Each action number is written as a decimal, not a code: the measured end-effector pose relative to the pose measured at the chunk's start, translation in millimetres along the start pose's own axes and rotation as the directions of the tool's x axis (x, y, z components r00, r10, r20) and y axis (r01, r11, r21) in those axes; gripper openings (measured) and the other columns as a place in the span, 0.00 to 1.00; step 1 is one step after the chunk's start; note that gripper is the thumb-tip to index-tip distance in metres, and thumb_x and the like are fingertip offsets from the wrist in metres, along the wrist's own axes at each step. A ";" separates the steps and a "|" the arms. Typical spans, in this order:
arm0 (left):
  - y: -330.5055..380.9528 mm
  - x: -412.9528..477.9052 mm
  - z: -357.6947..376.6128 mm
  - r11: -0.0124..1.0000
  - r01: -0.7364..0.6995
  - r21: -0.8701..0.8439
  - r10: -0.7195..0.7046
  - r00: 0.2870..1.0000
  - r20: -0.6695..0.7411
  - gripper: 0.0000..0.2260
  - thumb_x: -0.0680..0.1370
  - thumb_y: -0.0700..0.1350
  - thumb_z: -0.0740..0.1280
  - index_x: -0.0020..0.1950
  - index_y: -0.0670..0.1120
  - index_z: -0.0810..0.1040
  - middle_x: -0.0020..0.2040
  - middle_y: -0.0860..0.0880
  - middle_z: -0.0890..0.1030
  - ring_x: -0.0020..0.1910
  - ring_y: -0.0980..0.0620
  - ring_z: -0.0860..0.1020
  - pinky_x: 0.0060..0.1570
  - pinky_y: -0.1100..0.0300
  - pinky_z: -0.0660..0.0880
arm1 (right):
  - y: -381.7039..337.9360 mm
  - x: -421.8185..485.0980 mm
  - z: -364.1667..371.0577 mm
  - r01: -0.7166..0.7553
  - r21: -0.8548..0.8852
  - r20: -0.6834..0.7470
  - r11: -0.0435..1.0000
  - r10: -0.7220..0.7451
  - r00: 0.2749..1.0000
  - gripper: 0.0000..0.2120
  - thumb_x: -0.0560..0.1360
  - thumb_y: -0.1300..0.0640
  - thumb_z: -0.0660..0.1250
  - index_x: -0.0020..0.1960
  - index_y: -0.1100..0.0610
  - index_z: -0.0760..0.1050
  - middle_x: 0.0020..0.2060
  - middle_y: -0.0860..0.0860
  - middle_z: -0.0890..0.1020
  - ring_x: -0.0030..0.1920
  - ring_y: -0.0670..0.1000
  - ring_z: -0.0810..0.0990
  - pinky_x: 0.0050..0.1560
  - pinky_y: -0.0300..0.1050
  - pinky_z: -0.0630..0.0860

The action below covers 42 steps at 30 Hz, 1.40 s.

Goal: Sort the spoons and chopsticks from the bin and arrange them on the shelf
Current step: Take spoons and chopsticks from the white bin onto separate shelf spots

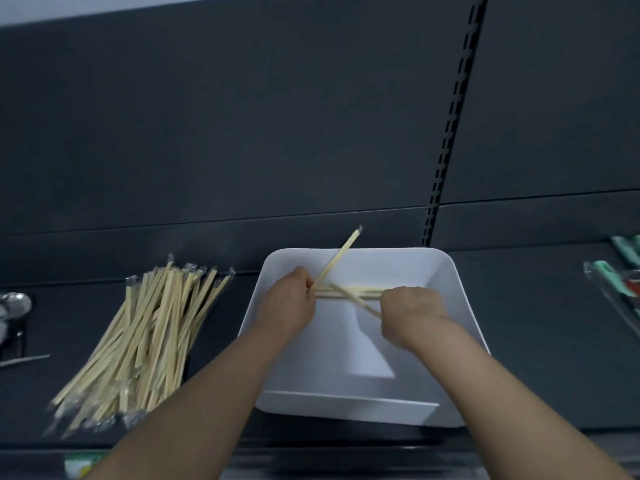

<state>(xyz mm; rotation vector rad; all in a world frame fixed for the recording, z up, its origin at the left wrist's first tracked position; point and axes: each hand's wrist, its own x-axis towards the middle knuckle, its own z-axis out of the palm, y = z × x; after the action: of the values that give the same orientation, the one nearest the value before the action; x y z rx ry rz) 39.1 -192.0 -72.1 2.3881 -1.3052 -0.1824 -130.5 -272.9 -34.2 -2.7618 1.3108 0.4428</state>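
white bin (446, 306) on dark shelf (536, 341) | chopstick bundle (349, 292) held level across bin — one stick angled up | wrapped chopstick pile (149, 334) fanned on shelf, left of bin | metal spoons (15, 306) — far left edge

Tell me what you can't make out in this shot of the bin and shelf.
Head view: the spoons are cut off by the left edge, count unknown.
The green packaged items are cut by the right edge and blurred; kind unclear.
The held chopsticks: ends hidden inside left hand and right hand; number unclear.
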 end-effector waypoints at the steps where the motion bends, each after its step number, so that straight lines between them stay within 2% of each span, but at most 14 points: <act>1: 1.3 3.0 0.7 1.000 0.015 -0.016 -0.015 1.000 -0.005 0.04 0.80 0.43 0.59 0.52 0.46 0.72 0.47 0.48 0.80 0.47 0.45 0.78 0.41 0.55 0.72 | 3.3 -5.9 -3.3 -0.037 0.048 -0.025 0.998 0.039 0.999 0.11 0.76 0.59 0.59 0.57 0.54 0.73 0.55 0.50 0.79 0.55 0.54 0.78 0.44 0.42 0.68; 5: 4.4 9.7 7.1 0.999 0.031 -0.013 -0.030 0.999 0.031 0.02 0.80 0.42 0.57 0.50 0.46 0.68 0.45 0.47 0.78 0.45 0.43 0.77 0.42 0.53 0.72 | 13.3 -21.4 -2.8 -0.154 0.281 -0.043 0.947 0.173 0.984 0.06 0.75 0.61 0.58 0.51 0.56 0.69 0.51 0.54 0.79 0.45 0.56 0.73 0.41 0.43 0.67; 9: 20.3 16.3 13.1 0.995 -0.088 0.043 0.078 0.976 0.202 0.05 0.77 0.38 0.55 0.50 0.45 0.67 0.45 0.46 0.77 0.45 0.42 0.75 0.39 0.53 0.68 | 15.8 -30.5 12.7 -0.208 0.421 -0.030 0.883 0.243 0.970 0.17 0.75 0.63 0.58 0.63 0.56 0.70 0.55 0.54 0.79 0.54 0.57 0.77 0.47 0.45 0.73; 12: 29.6 18.8 17.3 0.994 -0.092 0.057 0.074 0.960 0.270 0.06 0.75 0.37 0.55 0.50 0.44 0.67 0.45 0.45 0.76 0.44 0.41 0.74 0.39 0.53 0.68 | 18.4 -35.5 18.6 -0.238 0.498 -0.074 0.834 0.314 0.946 0.18 0.74 0.64 0.57 0.62 0.56 0.72 0.53 0.53 0.81 0.54 0.57 0.77 0.49 0.46 0.75; 16: 24.2 16.3 24.1 0.976 -0.098 0.196 0.035 0.953 0.301 0.06 0.75 0.40 0.62 0.50 0.47 0.66 0.50 0.47 0.75 0.47 0.44 0.74 0.40 0.55 0.67 | 25.9 -38.9 20.0 -0.257 0.565 -0.156 0.784 0.408 0.900 0.18 0.72 0.63 0.57 0.58 0.52 0.76 0.47 0.51 0.81 0.49 0.57 0.77 0.42 0.46 0.74; 19: 25.1 18.8 19.5 0.925 -0.165 0.341 0.038 0.936 0.350 0.09 0.75 0.47 0.66 0.54 0.48 0.74 0.54 0.50 0.78 0.54 0.47 0.75 0.42 0.57 0.69 | 25.7 -40.0 18.2 -0.236 0.610 -0.180 0.757 0.422 0.889 0.18 0.73 0.62 0.57 0.58 0.50 0.75 0.44 0.49 0.82 0.46 0.56 0.78 0.39 0.45 0.73; 21: 27.8 17.0 18.0 0.902 -0.210 0.378 0.051 0.920 0.389 0.09 0.74 0.49 0.67 0.51 0.48 0.75 0.53 0.51 0.78 0.55 0.47 0.74 0.42 0.58 0.69 | 21.8 -39.9 15.0 -0.216 0.623 -0.192 0.752 0.414 0.890 0.17 0.73 0.62 0.57 0.58 0.49 0.75 0.42 0.49 0.82 0.44 0.55 0.78 0.40 0.45 0.75; 25: 31.4 6.0 14.0 0.922 -0.189 0.337 -0.001 0.871 0.491 0.09 0.72 0.48 0.68 0.44 0.47 0.70 0.51 0.47 0.78 0.52 0.45 0.77 0.42 0.57 0.69 | 11.2 -38.6 7.6 -0.161 0.638 -0.222 0.753 0.380 0.898 0.17 0.75 0.60 0.58 0.62 0.51 0.74 0.45 0.50 0.83 0.46 0.54 0.80 0.43 0.46 0.76; 28: 30.7 2.6 7.3 0.978 -0.095 0.185 -0.025 0.828 0.560 0.09 0.73 0.45 0.66 0.38 0.40 0.72 0.48 0.38 0.78 0.50 0.39 0.79 0.40 0.52 0.71 | 3.3 -37.8 2.3 -0.128 0.648 -0.241 0.751 0.362 0.901 0.16 0.76 0.58 0.58 0.63 0.52 0.72 0.44 0.50 0.83 0.45 0.54 0.80 0.37 0.44 0.73; 30: 28.2 2.2 -4.1 0.990 0.114 -0.086 -0.048 0.832 0.552 0.07 0.76 0.42 0.65 0.43 0.39 0.76 0.42 0.37 0.76 0.43 0.41 0.78 0.40 0.54 0.74 | -4.2 -37.3 -3.8 -0.105 0.654 -0.261 0.749 0.354 0.898 0.16 0.76 0.58 0.58 0.63 0.52 0.72 0.43 0.50 0.83 0.44 0.53 0.79 0.35 0.43 0.69; 32: 29.1 0.2 -25.9 0.860 0.314 -0.403 -0.068 0.852 0.518 0.03 0.78 0.41 0.66 0.46 0.41 0.76 0.42 0.43 0.77 0.40 0.49 0.76 0.37 0.59 0.76 | -15.6 -34.9 -12.7 -0.063 0.664 -0.295 0.745 0.338 0.894 0.17 0.76 0.59 0.59 0.63 0.52 0.73 0.40 0.49 0.83 0.42 0.52 0.78 0.36 0.43 0.70; 35: 22.9 -4.5 -60.9 0.681 0.339 -0.649 -0.122 0.926 0.357 0.05 0.80 0.42 0.65 0.50 0.42 0.78 0.41 0.46 0.79 0.37 0.54 0.76 0.37 0.61 0.75 | -44.2 -30.2 -30.3 0.046 0.683 -0.359 0.729 0.281 0.890 0.16 0.76 0.59 0.59 0.62 0.52 0.73 0.36 0.48 0.81 0.39 0.50 0.77 0.33 0.42 0.69; 38: -4.1 -11.6 -86.8 0.693 0.241 -0.680 -0.188 0.970 0.153 0.09 0.79 0.45 0.65 0.46 0.40 0.79 0.38 0.47 0.79 0.35 0.52 0.75 0.37 0.58 0.73 | -86.8 -24.4 -47.2 0.182 0.702 -0.415 0.688 0.188 0.890 0.14 0.76 0.59 0.60 0.61 0.53 0.73 0.36 0.47 0.80 0.39 0.50 0.78 0.35 0.42 0.71; 42: -69.9 -23.2 -109.3 0.774 0.252 -0.580 -0.341 0.939 -0.047 0.11 0.78 0.46 0.65 0.43 0.39 0.79 0.34 0.46 0.77 0.33 0.49 0.74 0.34 0.58 0.68 | -153.0 -11.9 -55.2 0.286 0.659 -0.444 0.696 0.053 0.895 0.16 0.75 0.59 0.61 0.63 0.52 0.72 0.40 0.50 0.82 0.43 0.54 0.79 0.39 0.44 0.73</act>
<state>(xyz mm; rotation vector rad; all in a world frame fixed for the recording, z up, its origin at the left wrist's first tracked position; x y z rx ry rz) 113.8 -107.6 -3.7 2.0140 -0.6595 -0.4122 -7.6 -175.6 10.6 -2.2712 1.0230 -0.6249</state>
